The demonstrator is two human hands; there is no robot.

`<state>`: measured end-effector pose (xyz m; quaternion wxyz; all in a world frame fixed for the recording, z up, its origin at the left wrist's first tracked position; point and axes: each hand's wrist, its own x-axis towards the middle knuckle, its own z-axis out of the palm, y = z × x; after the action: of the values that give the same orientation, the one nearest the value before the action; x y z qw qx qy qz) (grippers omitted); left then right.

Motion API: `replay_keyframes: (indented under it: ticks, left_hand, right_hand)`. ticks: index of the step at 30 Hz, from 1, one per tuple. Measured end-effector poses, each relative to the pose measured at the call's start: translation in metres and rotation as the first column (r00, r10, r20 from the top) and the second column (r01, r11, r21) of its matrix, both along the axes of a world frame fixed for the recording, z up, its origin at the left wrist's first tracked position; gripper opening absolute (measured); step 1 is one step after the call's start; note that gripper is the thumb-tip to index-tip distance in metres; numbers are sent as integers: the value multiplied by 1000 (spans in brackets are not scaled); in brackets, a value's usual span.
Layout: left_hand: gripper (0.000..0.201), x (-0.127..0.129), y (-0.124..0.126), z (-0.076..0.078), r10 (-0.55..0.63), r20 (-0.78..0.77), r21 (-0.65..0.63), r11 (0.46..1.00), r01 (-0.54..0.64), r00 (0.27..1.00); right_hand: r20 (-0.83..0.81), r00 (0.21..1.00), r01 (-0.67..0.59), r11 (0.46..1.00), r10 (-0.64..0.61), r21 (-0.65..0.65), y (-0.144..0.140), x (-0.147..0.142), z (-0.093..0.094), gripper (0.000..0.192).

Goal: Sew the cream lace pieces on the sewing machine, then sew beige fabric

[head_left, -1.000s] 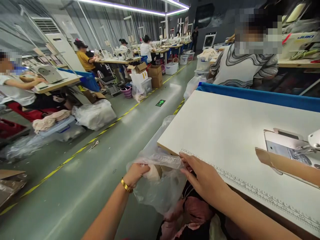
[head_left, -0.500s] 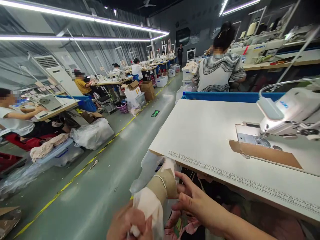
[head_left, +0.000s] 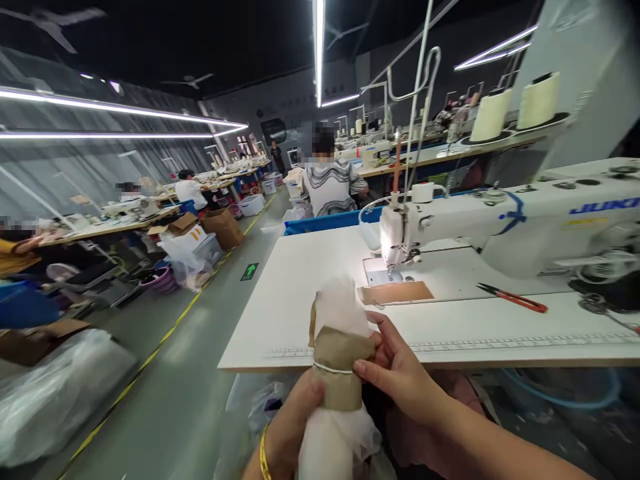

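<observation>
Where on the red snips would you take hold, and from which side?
Grip the snips mid-handle from above, fingers across their narrow width. They lie flat on the table, long and thin, dark tips pointing left, with bare table around them.

Left hand (head_left: pixel 295 417) and right hand (head_left: pixel 395 370) grip paper-wrapped fabric bundle (head_left: pixel 337 370) upright before sewing table (head_left: pixel 300 293).

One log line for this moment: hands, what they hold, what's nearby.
left hand: grips bundle low | right hand: on its paper wrap | bundle: upright at table edge | nearby: sewing machine, snips
</observation>
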<state>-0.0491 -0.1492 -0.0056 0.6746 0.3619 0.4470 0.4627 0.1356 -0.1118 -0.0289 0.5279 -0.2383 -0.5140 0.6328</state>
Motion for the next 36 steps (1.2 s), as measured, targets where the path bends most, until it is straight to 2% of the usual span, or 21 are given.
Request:
replay_keyframes:
  ticks: [1,2,3,4,5,6,7,10,13,15,17,19,21,23,24,26,28,31,33,34,36]
  left_hand:
    - [71,12,7,-1,-101,50,-34,994,103,994]
    - [69,21,14,-1,-162,85,-50,985,167,983]
    - [67,30,21,-1,-196,93,-53,978,201,976]
    - [65,37,29,-2,-193,65,-43,980,196,979]
    - [63,43,36,-2,-173,22,-24,985,173,985]
    - [62,49,42,-3,-153,-24,-4,988,153,988]
    - [61,54,48,-4,-140,-70,13,990,141,988]
    - [59,68,57,-9,-140,-220,41,987,153,965]
    - [43,77,61,-13,-113,-377,100,982,161,919]
    - [37,80,62,-13,-110,-447,116,977,180,888]
    - [38,81,64,-11,-136,-465,95,975,202,875]
    - [44,81,67,-6,-172,-451,71,971,227,876]
    - [46,80,71,0,-202,-441,62,965,255,875]
    - [46,77,76,5,-222,-444,68,958,280,868]
    - [45,76,79,6,-230,-447,69,955,290,865]
    - [45,71,86,8,-253,-461,64,947,316,851]
    - [38,66,92,10,-293,-508,59,927,371,810]
    - [22,59,99,18,-369,-609,67,858,509,702]
    - [22,56,102,24,-456,-625,40,791,610,634]
    - [24,57,102,27,-516,-606,13,754,656,605]
    - [27,60,103,30,-618,-552,-40,690,722,560]
  right_hand:
    - [73,990,116,989,-123,88,1,10,-3,59]
    - [143,944,264,940,-298,214,1,20,-5,55]
    - [186,853,399,839,-488,369,1,30,-5,50]
    - [200,740,475,709,-642,521,1,40,-2,42]
    - [203,649,472,597,-734,648,1,48,1,35]
    - [220,599,414,533,-770,738,0,54,5,27]
    - [257,586,327,514,-769,793,1,58,8,20]
    - [387,553,132,537,-737,833,6,61,12,16]
    - [399,469,86,490,-788,868,16,58,7,24]
    - [409,434,59,478,-803,876,22,59,3,23]
    - [403,463,70,486,-789,871,25,63,2,21]
    - [393,572,126,550,-720,825,25,69,2,17]
    - [404,703,172,692,-585,702,23,75,1,11]
    - [425,801,171,841,-422,513,21,81,2,11]
    - [422,833,168,891,-357,422,21,85,3,14]
    - [403,886,126,955,-230,268,22,93,8,22]
    - [419,906,12,991,-67,133,24,105,17,26]
    - [555,823,-159,987,118,26,28,129,31,25]
    - [555,826,-128,992,96,19,31,143,37,27]
    - [486,872,-65,998,52,10,32,148,38,30]
    - [232,969,99,993,-82,-64,35,153,38,36]
